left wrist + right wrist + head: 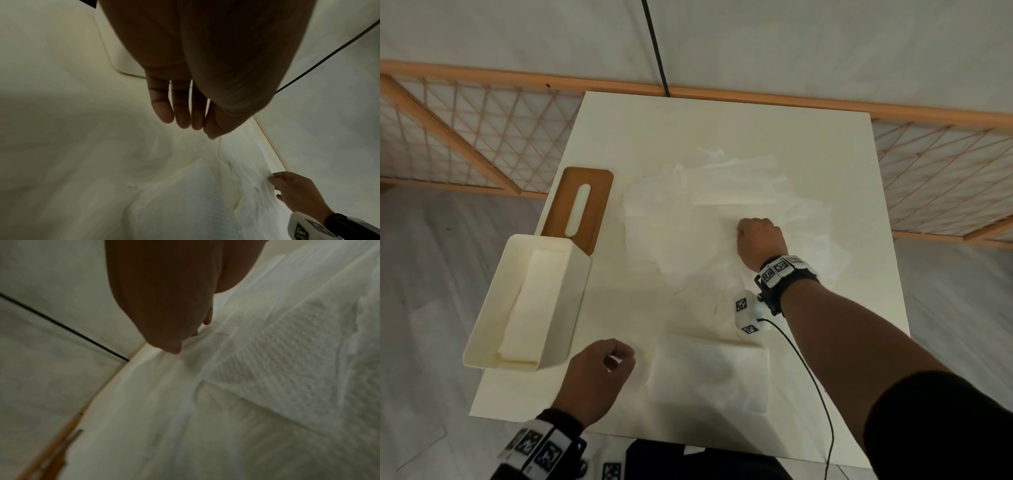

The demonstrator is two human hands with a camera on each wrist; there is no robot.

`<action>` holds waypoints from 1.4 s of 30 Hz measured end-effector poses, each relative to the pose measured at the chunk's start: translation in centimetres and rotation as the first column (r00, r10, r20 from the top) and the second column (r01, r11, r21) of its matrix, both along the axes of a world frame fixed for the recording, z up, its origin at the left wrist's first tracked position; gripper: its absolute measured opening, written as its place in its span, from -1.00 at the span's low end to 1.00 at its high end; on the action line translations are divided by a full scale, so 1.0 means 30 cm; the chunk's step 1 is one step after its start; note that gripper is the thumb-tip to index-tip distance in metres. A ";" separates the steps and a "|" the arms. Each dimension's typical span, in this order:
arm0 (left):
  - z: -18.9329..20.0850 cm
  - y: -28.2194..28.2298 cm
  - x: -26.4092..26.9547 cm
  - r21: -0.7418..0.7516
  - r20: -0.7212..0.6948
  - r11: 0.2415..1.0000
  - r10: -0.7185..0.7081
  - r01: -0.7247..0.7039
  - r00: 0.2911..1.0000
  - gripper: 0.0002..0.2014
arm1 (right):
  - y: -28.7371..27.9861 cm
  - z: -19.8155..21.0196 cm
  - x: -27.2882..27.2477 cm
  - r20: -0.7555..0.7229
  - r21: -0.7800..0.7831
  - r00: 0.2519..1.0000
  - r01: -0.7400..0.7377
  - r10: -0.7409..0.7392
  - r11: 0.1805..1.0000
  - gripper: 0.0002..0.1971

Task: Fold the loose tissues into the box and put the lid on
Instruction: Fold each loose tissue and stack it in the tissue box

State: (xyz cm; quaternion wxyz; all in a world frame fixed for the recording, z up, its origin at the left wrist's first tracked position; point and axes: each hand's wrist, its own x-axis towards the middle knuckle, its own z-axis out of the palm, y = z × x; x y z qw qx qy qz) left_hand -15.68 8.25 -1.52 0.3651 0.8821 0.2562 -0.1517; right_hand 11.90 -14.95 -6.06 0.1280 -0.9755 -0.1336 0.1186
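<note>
- A white square tabletop [619, 308] carries everything.
- An open cream box [551, 301] sits at its left edge, overhanging.
- A brown slotted lid [595, 192] lies flat behind the box.
- Loose white tissues [688, 212] sprawl across the centre; a folded one [709, 373] lies nearer.

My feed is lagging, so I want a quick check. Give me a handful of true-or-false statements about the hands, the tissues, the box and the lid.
1. The wooden lid sits closed on the box. False: it lies flat on the table behind the open box.
2. The box already holds a folded stack of tissues. True.
3. The right hand pinches the loose tissues piled on the table. True.
4. The left hand grips the box. False: it hangs beside the box, fingers loosely curled, holding nothing.
5. One flat tissue lies near the table's front edge. True.
</note>
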 end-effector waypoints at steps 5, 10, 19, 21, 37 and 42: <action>0.034 -0.025 0.103 -0.095 0.066 0.995 0.013 -0.007 0.998 -0.93 | -0.006 0.135 -0.082 0.101 0.333 0.994 0.005 -0.041 0.943 -0.87; 0.096 -0.124 0.308 -0.727 -0.122 0.566 0.450 -0.388 0.885 -0.55 | -0.030 0.255 -0.277 0.315 0.276 0.922 -0.318 0.227 0.907 -0.88; 0.179 -0.151 0.448 -0.607 -0.052 0.764 0.237 -0.219 0.970 -0.85 | -0.129 0.244 -0.526 0.094 0.339 0.916 -0.398 0.390 0.853 -0.83; 0.194 -0.144 0.431 -0.612 0.016 0.776 0.203 -0.151 0.979 -0.85 | -0.156 0.254 -0.513 -0.075 0.550 0.990 -0.061 0.122 0.833 -0.74; 0.234 -0.007 0.286 -0.957 0.028 0.285 0.273 -0.053 0.962 -0.52 | 0.010 0.222 -0.501 -0.768 0.569 0.480 0.816 0.424 0.106 -0.55; 0.189 0.061 0.257 -0.833 0.068 0.548 0.232 -0.073 0.970 -0.48 | -0.029 0.282 -0.474 -0.718 0.687 0.647 0.717 0.255 0.117 -0.77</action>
